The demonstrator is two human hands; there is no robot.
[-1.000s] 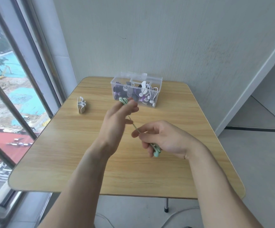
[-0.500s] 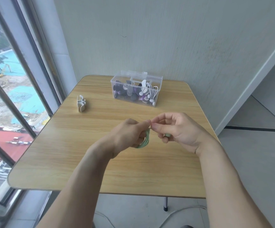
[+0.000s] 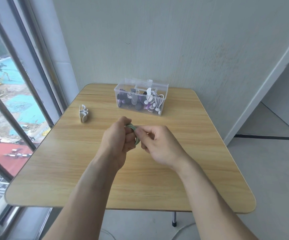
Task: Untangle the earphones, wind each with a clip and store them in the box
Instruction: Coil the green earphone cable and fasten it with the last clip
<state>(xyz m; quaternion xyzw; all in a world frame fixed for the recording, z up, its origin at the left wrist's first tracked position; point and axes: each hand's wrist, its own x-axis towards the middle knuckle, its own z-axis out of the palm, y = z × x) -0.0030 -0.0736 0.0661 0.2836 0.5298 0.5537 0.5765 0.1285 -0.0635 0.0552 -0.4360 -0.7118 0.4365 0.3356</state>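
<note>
A pale green earphone cable (image 3: 134,130) is wound into a small coil between my two hands above the middle of the table. My left hand (image 3: 118,138) grips the coil with curled fingers. My right hand (image 3: 155,142) pinches the coil's right side between thumb and forefinger; most of the cable is hidden by the fingers. A clear plastic box (image 3: 141,98) stands open at the table's far side, holding several wound earphones in white, black and purple. A white clip (image 3: 83,115) stands on the table at the left.
The light wooden table (image 3: 71,170) stands against a grey wall, with a window along its left edge. A white cable lies on the floor under the table's front edge. Open floor lies to the right.
A second ago my left hand was raised toward the box with the cable stretched to my right hand. Both hands have come together, and the cable is now a tight coil between them.
</note>
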